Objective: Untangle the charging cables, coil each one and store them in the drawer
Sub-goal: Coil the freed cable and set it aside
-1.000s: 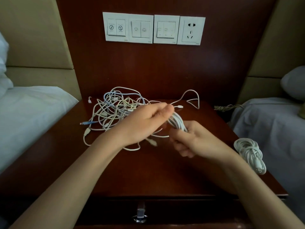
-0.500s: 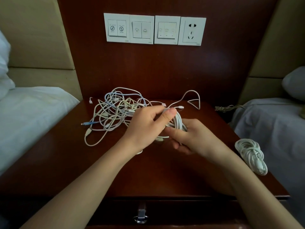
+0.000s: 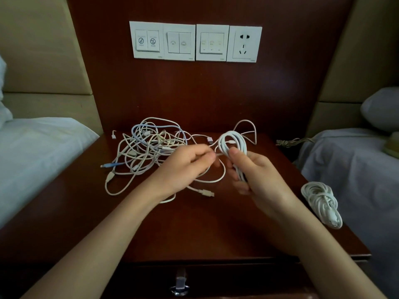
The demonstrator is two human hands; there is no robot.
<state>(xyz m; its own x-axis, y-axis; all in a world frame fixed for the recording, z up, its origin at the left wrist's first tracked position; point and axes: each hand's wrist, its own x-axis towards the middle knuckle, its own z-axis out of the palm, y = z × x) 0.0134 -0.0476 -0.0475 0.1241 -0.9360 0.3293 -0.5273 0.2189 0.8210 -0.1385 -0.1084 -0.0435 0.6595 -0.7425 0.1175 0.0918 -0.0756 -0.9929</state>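
A tangle of white, cream and blue charging cables (image 3: 149,147) lies at the back left of the dark wooden nightstand (image 3: 194,229). My right hand (image 3: 252,171) grips a partly wound coil of white cable (image 3: 232,143), held upright above the tabletop. My left hand (image 3: 185,165) pinches the loose strand of that same cable just left of the coil. The strand trails under my left hand to a white USB plug (image 3: 206,193) on the wood. A finished white coil (image 3: 321,202) lies at the nightstand's right edge. The drawer's metal pull (image 3: 180,285) is at the bottom, drawer closed.
Beds with white sheets flank the nightstand, one at the left (image 3: 32,160) and one at the right (image 3: 356,169). A panel of switches and a socket (image 3: 195,42) is on the wooden back wall. A beige cord (image 3: 289,142) hangs beside the right bed.
My left hand has drawn back to the left, away from the coil, pulling the loose strand out. The coil in my right hand now stands higher and more upright.
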